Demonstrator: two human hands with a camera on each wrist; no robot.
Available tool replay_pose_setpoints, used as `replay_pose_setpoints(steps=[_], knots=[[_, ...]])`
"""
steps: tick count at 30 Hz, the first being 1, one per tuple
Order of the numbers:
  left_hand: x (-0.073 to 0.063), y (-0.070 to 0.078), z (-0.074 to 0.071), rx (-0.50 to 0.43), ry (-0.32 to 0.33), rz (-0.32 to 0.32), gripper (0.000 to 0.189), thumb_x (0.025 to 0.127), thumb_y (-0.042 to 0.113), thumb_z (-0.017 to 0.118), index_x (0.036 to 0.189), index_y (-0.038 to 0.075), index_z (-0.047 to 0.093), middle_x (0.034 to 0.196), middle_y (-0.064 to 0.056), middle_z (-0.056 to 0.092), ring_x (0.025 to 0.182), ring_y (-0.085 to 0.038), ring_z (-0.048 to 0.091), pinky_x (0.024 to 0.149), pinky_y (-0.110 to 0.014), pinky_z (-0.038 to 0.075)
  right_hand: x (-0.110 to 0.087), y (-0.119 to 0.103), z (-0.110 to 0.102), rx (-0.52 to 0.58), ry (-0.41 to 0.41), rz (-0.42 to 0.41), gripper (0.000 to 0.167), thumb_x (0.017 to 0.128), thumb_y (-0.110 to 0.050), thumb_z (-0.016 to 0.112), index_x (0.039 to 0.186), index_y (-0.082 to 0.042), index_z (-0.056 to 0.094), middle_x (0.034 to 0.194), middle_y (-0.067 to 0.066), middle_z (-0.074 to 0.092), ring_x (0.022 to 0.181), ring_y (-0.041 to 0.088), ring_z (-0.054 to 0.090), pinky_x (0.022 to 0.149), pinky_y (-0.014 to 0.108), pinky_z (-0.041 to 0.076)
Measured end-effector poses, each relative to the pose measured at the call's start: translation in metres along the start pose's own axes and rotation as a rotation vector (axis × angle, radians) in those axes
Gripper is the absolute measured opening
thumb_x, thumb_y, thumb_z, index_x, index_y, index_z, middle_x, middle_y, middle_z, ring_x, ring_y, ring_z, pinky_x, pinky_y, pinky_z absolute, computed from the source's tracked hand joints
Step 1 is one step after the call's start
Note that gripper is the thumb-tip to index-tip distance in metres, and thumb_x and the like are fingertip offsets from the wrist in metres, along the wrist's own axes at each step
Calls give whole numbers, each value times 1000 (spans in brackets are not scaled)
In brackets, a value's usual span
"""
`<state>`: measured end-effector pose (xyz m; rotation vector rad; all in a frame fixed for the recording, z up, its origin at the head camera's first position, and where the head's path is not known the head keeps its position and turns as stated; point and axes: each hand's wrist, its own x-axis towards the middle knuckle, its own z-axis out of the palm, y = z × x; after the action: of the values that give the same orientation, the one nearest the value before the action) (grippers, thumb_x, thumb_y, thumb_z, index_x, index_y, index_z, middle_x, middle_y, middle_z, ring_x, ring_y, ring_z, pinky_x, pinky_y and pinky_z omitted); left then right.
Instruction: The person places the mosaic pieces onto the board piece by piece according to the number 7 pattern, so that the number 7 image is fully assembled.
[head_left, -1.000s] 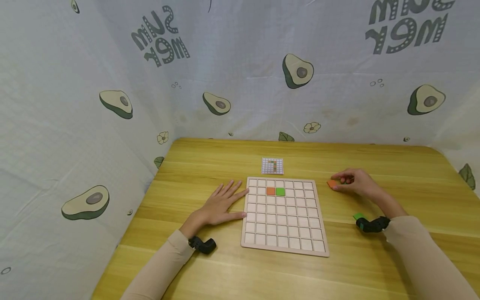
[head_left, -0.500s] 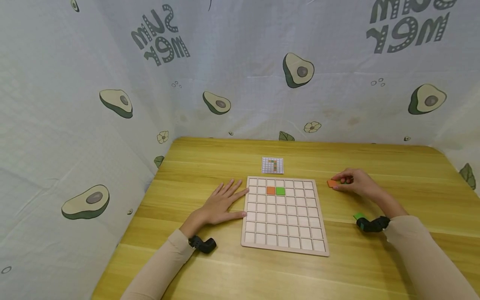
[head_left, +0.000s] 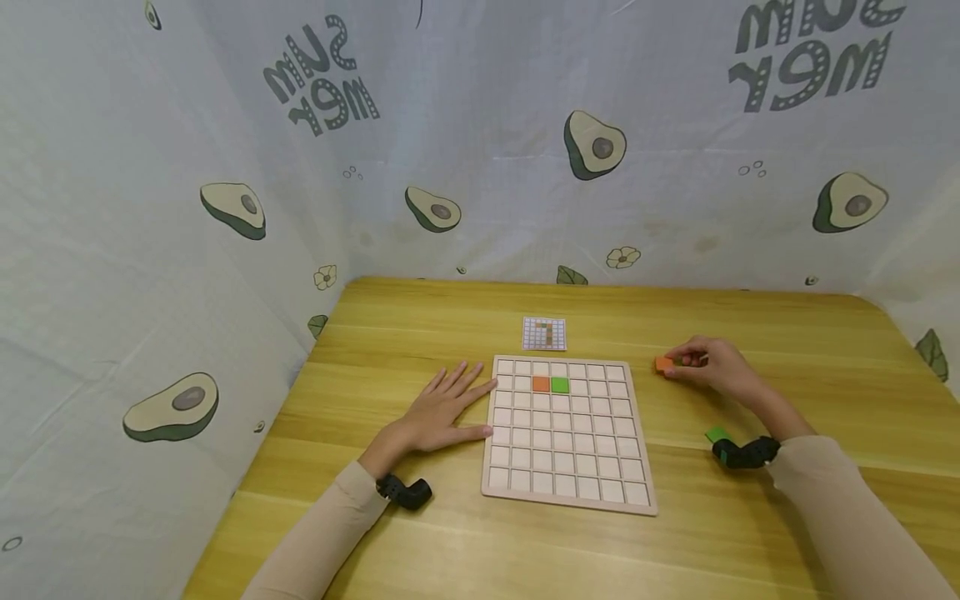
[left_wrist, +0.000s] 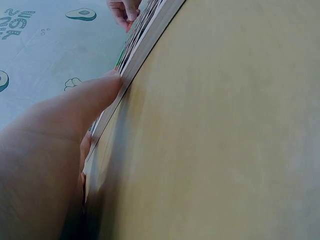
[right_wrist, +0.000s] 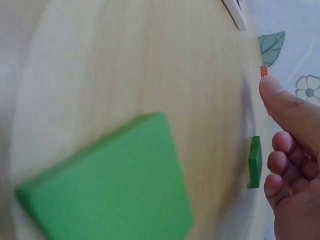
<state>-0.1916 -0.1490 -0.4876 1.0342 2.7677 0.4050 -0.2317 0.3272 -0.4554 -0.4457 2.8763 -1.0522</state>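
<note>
My left hand (head_left: 438, 412) lies flat on the table with fingers spread, thumb and a fingertip touching the left edge of the wooden grid board (head_left: 522, 460). One orange tile (head_left: 541, 384) and one green tile (head_left: 560, 385) sit side by side in the board's second row. Right of the board, my right hand (head_left: 712, 364) pinches another orange tile (head_left: 663, 364) between thumb and fingers. The right wrist view shows this tile's edge above the thumb (right_wrist: 280, 95). A loose green tile (right_wrist: 255, 162) stands out beside the curled fingers there, and a nearer green tile (right_wrist: 115, 185) lies on the table.
A small printed card (head_left: 544, 333) with a grid pattern lies behind the board. The nearer loose green tile (head_left: 717, 435) is close to the black camera on my right wrist. A patterned cloth (head_left: 480, 167) hangs at the table's back and left sides.
The orange tile in my right hand has tilted up slightly from the table, and the fingers have drawn together a little. The left hand stays in place on the board's edge.
</note>
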Motion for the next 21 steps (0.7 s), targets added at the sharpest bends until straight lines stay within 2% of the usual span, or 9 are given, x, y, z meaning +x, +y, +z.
replay_pose_setpoints(steps=[7, 13, 21], knots=[[0, 1, 0, -1, -8, -1, 80, 96, 71, 37, 161, 32, 14, 167, -4, 1, 152, -26, -6, 120, -49, -5, -3, -8, -4, 9, 33, 3, 33, 90, -18, 77, 112, 7, 71, 88, 9, 58, 77, 20, 47, 61, 25, 42], [-1, 1, 0, -6, -12, -6, 79, 96, 71, 37, 161, 33, 13, 167, -3, 0, 152, -25, -6, 120, -48, -5, -6, -24, -2, 26, 64, 30, 35, 91, -20, 75, 112, 8, 70, 90, 10, 57, 81, 22, 49, 62, 21, 45], [0, 1, 0, -6, -2, -5, 80, 96, 72, 37, 161, 32, 14, 167, -4, 1, 152, -26, -5, 120, -48, -5, -9, -46, 7, 46, 105, -18, 31, 89, -16, 78, 108, 8, 72, 85, 9, 57, 75, 18, 49, 59, 21, 44]])
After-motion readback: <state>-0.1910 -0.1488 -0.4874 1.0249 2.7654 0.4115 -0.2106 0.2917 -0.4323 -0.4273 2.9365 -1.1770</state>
